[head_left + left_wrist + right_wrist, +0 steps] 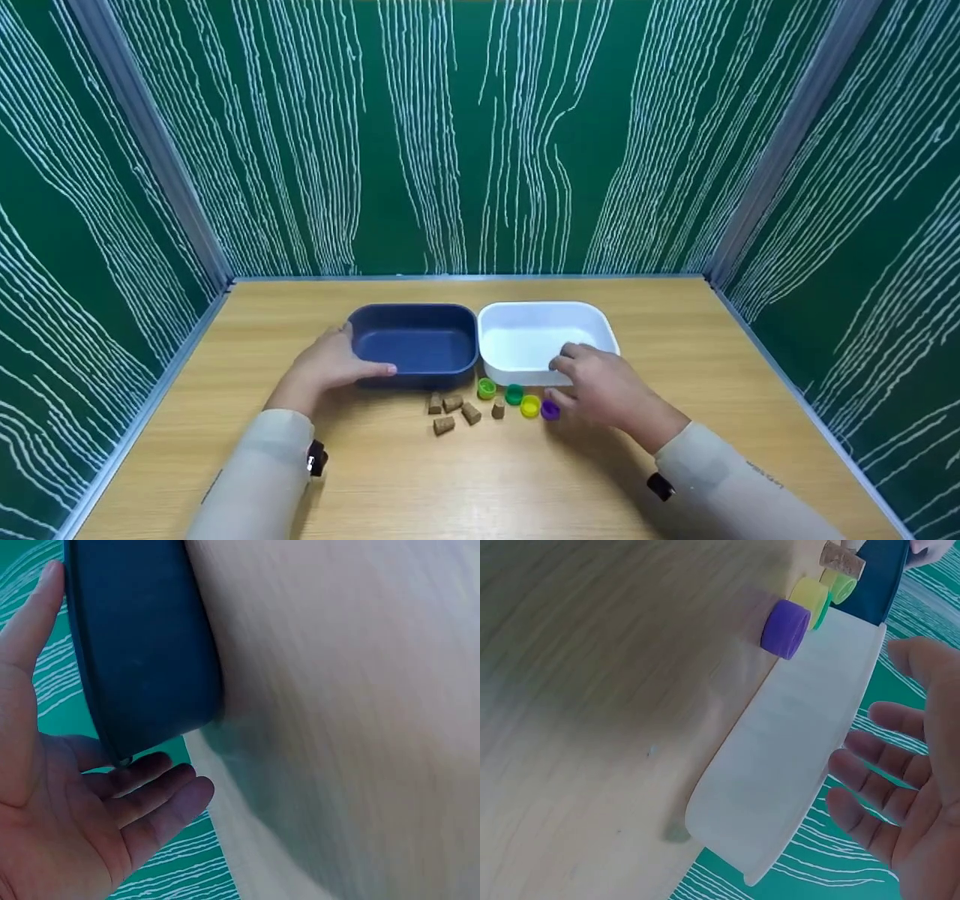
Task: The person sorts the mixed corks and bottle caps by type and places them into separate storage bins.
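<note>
My left hand (330, 362) is at the left end of a dark blue bin (420, 345). Its thumb lies along the front rim, and the loosely bent fingers are around the left corner in the left wrist view. The right hand (604, 386) hovers at the front right of a white bin (525, 337), fingers relaxed and holding nothing. Nearest to it on the table is a purple bottle cap (786, 628). Beside that are a yellow cap (530, 406), a green cap (514, 394) and a light green cap (487, 388).
Several corks, one a brown cork (444, 425), lie on the wooden table (480, 487) left of the caps. The two bins stand side by side. Green panels (480, 150) with white wavy lines enclose the table at the back and sides.
</note>
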`<action>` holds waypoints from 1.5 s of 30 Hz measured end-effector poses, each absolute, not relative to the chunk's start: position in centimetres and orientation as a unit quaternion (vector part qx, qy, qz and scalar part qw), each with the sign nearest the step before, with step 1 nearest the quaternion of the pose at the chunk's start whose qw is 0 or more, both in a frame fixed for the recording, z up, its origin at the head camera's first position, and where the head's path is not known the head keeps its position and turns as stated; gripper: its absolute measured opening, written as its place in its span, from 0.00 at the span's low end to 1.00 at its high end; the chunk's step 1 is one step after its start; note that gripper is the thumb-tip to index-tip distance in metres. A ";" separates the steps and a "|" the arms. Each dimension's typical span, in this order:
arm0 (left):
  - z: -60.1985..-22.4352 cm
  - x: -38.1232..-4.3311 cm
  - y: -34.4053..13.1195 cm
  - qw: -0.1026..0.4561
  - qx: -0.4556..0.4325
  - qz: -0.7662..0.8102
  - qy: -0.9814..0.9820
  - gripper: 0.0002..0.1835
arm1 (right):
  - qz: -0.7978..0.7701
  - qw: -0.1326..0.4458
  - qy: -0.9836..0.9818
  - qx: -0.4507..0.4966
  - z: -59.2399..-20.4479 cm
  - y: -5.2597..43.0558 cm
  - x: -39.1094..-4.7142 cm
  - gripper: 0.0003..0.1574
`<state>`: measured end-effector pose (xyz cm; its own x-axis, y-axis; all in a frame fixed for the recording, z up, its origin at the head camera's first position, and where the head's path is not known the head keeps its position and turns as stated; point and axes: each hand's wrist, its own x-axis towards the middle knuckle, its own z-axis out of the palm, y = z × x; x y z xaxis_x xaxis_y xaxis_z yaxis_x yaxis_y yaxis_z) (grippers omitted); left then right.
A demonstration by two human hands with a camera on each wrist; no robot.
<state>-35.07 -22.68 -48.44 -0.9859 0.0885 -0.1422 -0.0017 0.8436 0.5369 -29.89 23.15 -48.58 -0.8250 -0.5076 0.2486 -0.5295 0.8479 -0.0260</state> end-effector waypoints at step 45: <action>-43.8 -35.8 -19.8 0.174 -0.030 0.215 0.961 0.68 | 0.105 -0.051 -0.965 0.236 -49.9 19.5 -30.2 0.08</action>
<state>-35.80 -19.82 -43.78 -0.9374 0.0170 -0.3479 -0.1328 0.9060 0.4019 -30.19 19.55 -49.87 -0.8840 -0.4651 -0.0481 -0.4439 0.8671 -0.2262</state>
